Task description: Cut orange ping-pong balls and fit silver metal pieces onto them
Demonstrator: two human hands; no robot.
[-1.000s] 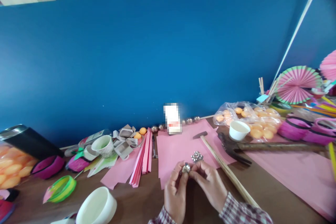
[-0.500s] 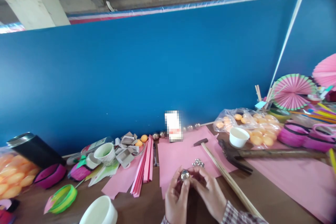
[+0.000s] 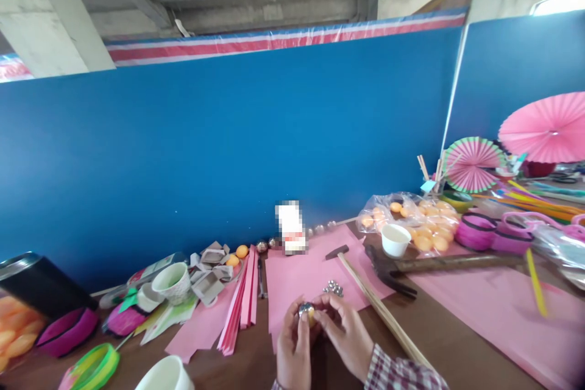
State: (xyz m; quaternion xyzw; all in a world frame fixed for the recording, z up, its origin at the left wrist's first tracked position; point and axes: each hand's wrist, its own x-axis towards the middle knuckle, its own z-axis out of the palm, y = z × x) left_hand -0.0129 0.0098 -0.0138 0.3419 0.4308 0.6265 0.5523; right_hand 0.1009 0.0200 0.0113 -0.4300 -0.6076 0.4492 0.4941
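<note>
Pinching silver ball (image 3: 306, 311), left hand (image 3: 292, 350) and right hand (image 3: 345, 341) grips closed; hammer handle (image 3: 381, 314) beside.

Two hands: left hand (image 3: 292, 347), right hand (image 3: 346, 341). One silver ball (image 3: 305, 309) held. Two hammers: small hammer (image 3: 375, 306), claw hammer (image 3: 452, 262). Two fans: striped fan (image 3: 473, 164), pink fan (image 3: 543, 134).

Both hands (image 3: 320, 341) pinch a small metal bell (image 3: 306, 311) over pink paper (image 3: 297, 274).

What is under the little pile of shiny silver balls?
A pink paper sheet lies under the silver balls. The brown table beneath that sheet is covered there, so it cannot be seen.
</note>
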